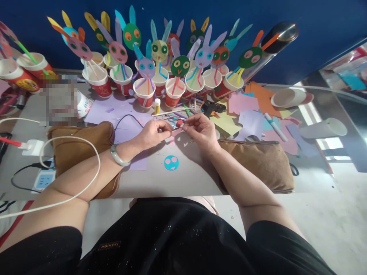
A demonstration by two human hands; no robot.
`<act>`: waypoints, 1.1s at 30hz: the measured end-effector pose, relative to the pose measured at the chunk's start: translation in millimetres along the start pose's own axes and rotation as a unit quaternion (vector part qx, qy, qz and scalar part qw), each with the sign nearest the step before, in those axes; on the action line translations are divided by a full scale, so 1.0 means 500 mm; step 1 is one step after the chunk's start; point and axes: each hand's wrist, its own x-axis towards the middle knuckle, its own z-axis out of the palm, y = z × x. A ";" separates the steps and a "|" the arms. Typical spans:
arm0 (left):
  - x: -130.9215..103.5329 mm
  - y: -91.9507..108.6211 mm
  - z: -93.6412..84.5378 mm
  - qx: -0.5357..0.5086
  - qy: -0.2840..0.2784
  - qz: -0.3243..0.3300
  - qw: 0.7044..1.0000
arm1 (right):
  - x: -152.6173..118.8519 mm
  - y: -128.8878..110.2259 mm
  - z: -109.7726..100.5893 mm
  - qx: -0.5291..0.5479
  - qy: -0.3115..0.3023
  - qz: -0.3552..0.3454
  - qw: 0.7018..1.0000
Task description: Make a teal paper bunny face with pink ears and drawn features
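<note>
My left hand [156,131], with a pale bangle [119,156] at its wrist, is closed in a pinch over the table. Facing it, my right hand [202,131] pinches too, thumb against fingers. A small strip of pink paper [177,131] spans the gap between the two sets of fingertips. Below them a round blue paper face [171,162] lies flat, with pink round eyes and a pink mouth. Just beyond the fingers are scissors with blue handles [172,120] and a red cap [179,123].
Paper cups [174,93] with rabbit-faced straw figures line the back. A glue stick [157,106], a black glue gun [213,108], coloured paper sheets [243,103] and a marker [275,127] lie around. Brown cushions [255,164] flank the hands; a white cable [99,168] crosses the left forearm.
</note>
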 end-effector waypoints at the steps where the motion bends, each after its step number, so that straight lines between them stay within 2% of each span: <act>1: 0.000 0.001 0.000 -0.003 0.002 -0.003 1.000 | 0.001 0.000 -0.001 0.005 0.002 0.003 1.000; 4: 0.000 0.003 0.000 -0.021 0.006 -0.007 1.000 | 0.005 0.000 -0.005 0.031 -0.006 0.027 0.999; 8: -0.002 0.005 0.001 -0.037 0.006 0.001 0.999 | 0.009 0.000 -0.008 0.078 -0.062 0.083 0.992; 11: -0.002 0.004 0.001 -0.037 0.001 0.007 0.999 | 0.005 -0.001 -0.008 0.057 -0.085 0.087 0.991; 15: 0.000 0.001 -0.001 -0.009 -0.006 0.000 1.000 | 0.004 0.001 -0.010 0.002 -0.064 0.059 0.996; 17: -0.003 0.003 -0.001 0.025 -0.004 -0.006 1.000 | 0.008 0.006 -0.015 0.019 -0.037 0.046 0.998; 19: -0.013 0.009 0.003 0.095 -0.029 0.005 0.995 | 0.016 0.012 -0.020 0.051 0.002 0.027 0.998; 21: -0.030 0.014 0.013 0.199 -0.095 0.040 0.975 | 0.023 0.017 -0.026 0.076 0.037 0.011 0.996; 23: -0.050 0.019 0.027 0.307 -0.165 0.083 0.934 | 0.029 0.019 -0.030 0.091 0.064 0.008 0.994; 25: -0.069 0.021 0.041 0.395 -0.193 0.109 0.891 | 0.032 0.019 -0.032 0.100 0.078 0.011 0.992; 27: -0.082 0.024 0.051 0.445 -0.202 0.123 0.864 | 0.033 0.018 -0.032 0.106 0.083 0.013 0.991; 30: -0.088 0.028 0.055 0.474 -0.218 0.121 0.844 | 0.033 0.017 -0.031 0.104 0.083 0.012 0.991; 33: -0.087 0.029 0.053 0.472 -0.231 0.119 0.843 | 0.032 0.016 -0.030 0.101 0.082 0.007 0.991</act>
